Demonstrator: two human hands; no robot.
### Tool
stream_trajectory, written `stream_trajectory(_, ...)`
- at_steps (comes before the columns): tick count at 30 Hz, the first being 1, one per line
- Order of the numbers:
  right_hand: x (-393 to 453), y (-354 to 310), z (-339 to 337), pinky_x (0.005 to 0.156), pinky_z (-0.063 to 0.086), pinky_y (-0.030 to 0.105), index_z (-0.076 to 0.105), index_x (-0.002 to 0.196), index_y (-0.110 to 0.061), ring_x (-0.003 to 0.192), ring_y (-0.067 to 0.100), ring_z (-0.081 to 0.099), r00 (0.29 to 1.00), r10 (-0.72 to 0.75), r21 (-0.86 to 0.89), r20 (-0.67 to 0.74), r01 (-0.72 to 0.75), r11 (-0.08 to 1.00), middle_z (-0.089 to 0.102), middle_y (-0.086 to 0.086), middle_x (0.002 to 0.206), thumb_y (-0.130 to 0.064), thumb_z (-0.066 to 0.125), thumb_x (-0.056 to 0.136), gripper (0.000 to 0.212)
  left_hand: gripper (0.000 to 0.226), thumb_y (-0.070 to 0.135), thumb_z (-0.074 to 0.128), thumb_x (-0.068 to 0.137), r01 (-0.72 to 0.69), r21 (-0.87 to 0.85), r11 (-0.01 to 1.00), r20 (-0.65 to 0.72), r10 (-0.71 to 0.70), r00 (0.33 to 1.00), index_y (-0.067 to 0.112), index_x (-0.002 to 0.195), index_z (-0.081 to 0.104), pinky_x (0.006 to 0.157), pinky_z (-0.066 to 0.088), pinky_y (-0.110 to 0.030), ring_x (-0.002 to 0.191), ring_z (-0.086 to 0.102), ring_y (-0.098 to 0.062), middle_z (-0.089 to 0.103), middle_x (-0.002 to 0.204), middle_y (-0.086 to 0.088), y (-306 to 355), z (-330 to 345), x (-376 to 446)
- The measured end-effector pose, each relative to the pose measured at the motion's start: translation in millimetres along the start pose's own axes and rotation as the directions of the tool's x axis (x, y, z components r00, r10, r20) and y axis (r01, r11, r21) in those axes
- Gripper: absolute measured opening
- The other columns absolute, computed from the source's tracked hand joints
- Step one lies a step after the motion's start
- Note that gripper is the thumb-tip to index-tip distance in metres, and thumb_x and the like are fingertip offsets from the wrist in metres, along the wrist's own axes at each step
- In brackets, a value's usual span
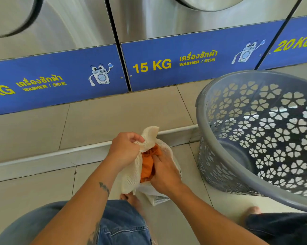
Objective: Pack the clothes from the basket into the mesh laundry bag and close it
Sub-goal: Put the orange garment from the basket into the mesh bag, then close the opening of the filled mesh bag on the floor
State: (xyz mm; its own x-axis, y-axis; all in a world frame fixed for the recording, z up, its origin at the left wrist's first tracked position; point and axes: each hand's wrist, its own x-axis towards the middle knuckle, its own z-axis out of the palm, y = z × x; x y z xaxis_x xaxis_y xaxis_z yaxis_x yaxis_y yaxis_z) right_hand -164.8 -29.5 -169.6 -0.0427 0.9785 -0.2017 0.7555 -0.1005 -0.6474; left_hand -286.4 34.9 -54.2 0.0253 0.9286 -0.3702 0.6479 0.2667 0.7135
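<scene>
Two hands on one cream mesh laundry bag [131, 175], near centre on the floor: left hand [125, 149] clamped on its upper rim, right hand [164, 172] pressing orange cloth [147, 165] inside. Grey perforated plastic basket [220, 112], right, appears empty.

We see steel washers [75, 23] lined along the back, a blue band [184, 62] across their base reading "15 KG" and "20 KG", and beige floor tiles [99, 117] with a low pale step [43, 157].
</scene>
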Motion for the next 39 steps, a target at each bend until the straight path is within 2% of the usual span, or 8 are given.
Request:
stream_trajectory(4,13,10,16,0.091,0.055,0.049,0.069,0.097,-0.030,0.103,0.021,0.064,0.974,0.026,0.426,0.227,-0.123,0.896,0.070,-0.001,0.105,-0.011,0.053,0.074,0.034,0.047,-0.006,0.042,0.079,0.020,-0.017,1.000,0.006,-0.020,1.000,0.028,0.083,0.075,0.054,0.042,-0.025,0.069,0.062,-0.016,0.070,0.107,0.002,-7,0,6)
stream_trajectory(9,34,20,-1,0.099,0.053,0.039,0.069,0.114,-0.030,0.108,0.021,0.067,0.857,0.235,0.534,0.459,-0.478,0.698,0.073,0.002,0.113,-0.007,0.045,0.089,0.042,0.046,-0.005,0.041,0.079,0.017,-0.010,1.000,-0.041,-0.017,0.999,0.026,0.081,0.074,0.058,0.048,-0.026,0.074,0.062,-0.015,0.069,0.107,-0.001,-7,-8,10)
stream_trajectory(16,32,14,-12,0.118,0.026,0.053,0.031,0.151,-0.031,0.145,0.035,0.028,0.888,0.374,0.125,0.269,-0.417,0.900,0.023,0.006,0.163,-0.043,0.045,0.073,0.080,0.038,0.001,0.052,0.074,-0.033,0.176,0.984,-0.069,0.045,0.997,0.030,0.088,0.072,0.075,0.052,-0.031,0.093,0.060,-0.021,0.060,0.117,-0.003,7,-10,16)
stream_trajectory(20,7,28,-37,0.101,0.048,0.051,0.032,0.145,-0.037,0.130,0.029,0.049,0.946,0.299,-0.029,0.128,-0.298,0.954,0.049,0.000,0.147,-0.040,0.047,0.075,0.072,0.035,0.002,0.055,0.077,-0.036,0.161,0.986,-0.068,0.048,0.997,0.030,0.089,0.073,0.079,0.059,-0.040,0.091,0.062,-0.023,0.060,0.116,-0.004,1,-16,15)
stream_trajectory(26,-23,19,-73,0.088,0.051,0.036,0.056,0.129,-0.025,0.112,0.026,0.059,0.903,0.374,-0.510,0.212,-0.225,0.830,0.061,0.002,0.124,-0.033,0.056,0.081,0.048,0.036,0.000,0.054,0.080,-0.083,0.165,0.983,0.013,0.082,0.997,0.029,0.091,0.073,0.081,0.057,-0.036,0.097,0.062,-0.023,0.062,0.119,-0.004,4,-14,6)
stream_trajectory(31,-54,20,-84,0.080,0.055,0.034,0.067,0.112,-0.020,0.095,0.023,0.063,0.960,0.212,-0.503,0.184,-0.093,0.859,0.066,0.003,0.108,-0.024,0.061,0.086,0.026,0.038,-0.002,0.052,0.081,-0.105,0.174,0.979,0.123,0.084,0.989,0.026,0.096,0.072,0.084,0.058,-0.038,0.099,0.061,-0.023,0.061,0.116,-0.002,4,-14,-5)
stream_trajectory(35,-79,33,-80,0.113,0.026,0.045,0.071,0.098,-0.031,0.115,0.017,0.048,0.999,-0.023,-0.527,0.034,0.037,0.849,0.059,-0.009,0.113,-0.028,0.059,0.091,0.014,0.038,-0.007,0.048,0.084,-0.052,0.073,0.996,0.280,0.030,0.960,0.020,0.094,0.073,0.068,0.062,-0.033,0.086,0.070,-0.023,0.062,0.114,-0.006,1,-10,-16)
stream_trajectory(39,-89,33,-76,0.108,0.025,0.040,0.064,0.102,-0.036,0.113,0.014,0.053,0.999,-0.032,-0.402,0.013,0.034,0.915,0.061,-0.015,0.110,-0.020,0.057,0.087,0.023,0.035,-0.008,0.050,0.086,-0.040,0.055,0.998,0.342,0.019,0.939,0.018,0.097,0.070,0.063,0.061,-0.029,0.087,0.071,-0.023,0.064,0.109,-0.008,-1,-4,-32)
